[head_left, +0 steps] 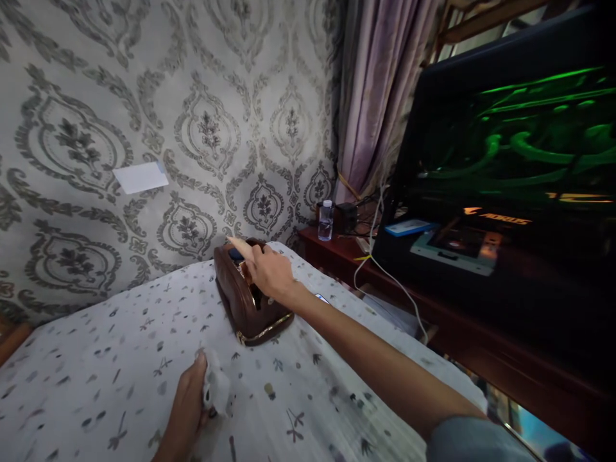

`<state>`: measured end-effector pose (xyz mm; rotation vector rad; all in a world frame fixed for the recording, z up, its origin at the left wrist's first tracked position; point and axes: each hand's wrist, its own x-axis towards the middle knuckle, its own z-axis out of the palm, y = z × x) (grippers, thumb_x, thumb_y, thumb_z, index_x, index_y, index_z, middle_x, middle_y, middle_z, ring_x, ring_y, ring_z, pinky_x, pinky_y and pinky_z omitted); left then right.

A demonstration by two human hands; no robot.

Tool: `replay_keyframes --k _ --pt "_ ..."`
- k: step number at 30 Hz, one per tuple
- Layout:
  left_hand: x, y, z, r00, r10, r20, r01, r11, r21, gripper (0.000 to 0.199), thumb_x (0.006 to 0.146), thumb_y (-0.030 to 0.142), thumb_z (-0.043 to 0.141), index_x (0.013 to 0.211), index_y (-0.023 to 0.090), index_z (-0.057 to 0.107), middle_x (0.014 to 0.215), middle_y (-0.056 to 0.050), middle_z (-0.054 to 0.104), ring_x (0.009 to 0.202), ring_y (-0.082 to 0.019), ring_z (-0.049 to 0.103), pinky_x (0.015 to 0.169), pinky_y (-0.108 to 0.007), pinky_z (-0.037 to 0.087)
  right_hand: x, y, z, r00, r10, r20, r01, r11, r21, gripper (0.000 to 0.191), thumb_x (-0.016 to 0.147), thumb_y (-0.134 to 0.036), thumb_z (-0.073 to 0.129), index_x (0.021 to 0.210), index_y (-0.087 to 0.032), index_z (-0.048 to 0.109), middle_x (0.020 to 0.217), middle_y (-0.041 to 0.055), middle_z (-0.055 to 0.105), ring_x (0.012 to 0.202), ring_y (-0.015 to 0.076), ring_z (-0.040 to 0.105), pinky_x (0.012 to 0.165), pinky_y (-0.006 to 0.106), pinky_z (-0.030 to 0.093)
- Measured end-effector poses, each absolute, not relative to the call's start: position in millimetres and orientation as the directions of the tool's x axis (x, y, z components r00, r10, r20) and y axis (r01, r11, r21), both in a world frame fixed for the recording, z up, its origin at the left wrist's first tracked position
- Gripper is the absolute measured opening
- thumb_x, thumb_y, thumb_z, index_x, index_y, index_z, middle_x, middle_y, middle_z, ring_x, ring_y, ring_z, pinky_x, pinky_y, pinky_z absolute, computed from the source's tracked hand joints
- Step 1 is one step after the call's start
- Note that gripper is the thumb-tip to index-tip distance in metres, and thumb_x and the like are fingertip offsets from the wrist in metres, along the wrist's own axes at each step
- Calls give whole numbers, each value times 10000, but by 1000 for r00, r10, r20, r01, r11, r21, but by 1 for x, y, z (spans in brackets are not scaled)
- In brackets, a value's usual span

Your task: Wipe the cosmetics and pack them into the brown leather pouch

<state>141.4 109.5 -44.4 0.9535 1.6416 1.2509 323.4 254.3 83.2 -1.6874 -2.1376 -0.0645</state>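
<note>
Reaching with the right hand (269,268) into the unzipped mouth of a brown leather, box-shaped bag with a gold-coloured zip (231,292), set on a white sheet with small grey prints (96,359). Bending the right fingers at a pale, tapered flat piece (240,246); impossible to tell whether gripped. Containing, in the bag, a dark blue item (235,254). Clasping a crumpled white bundle (219,388) in the closed left hand (188,390), nearer than the bag. Beyond, on the red-brown wooden surface (345,248), a capped clear plastic bottle (326,222), upright.
</note>
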Motion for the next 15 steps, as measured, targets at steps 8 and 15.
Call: replay_keyframes --k 8,15 --pt "146 105 -36 -316 916 -248 10 264 964 715 633 928 576 623 225 444 496 61 388 457 -119 366 428 -221 275 334 264 70 -250 898 362 944 309 -117 288 1033 -275 423 1141 -156 661 1182 157 666 1136 271 601 808 324 512" --pt "141 106 -44 -391 876 -282 53 327 943 664 673 886 579 790 232 577 537 53 443 494 -154 413 448 -251 332 341 276 74 -407 841 357 901 434 4 305 1006 -180 409 1114 -113 686 1147 164 708 1150 300 559 975 402 393"
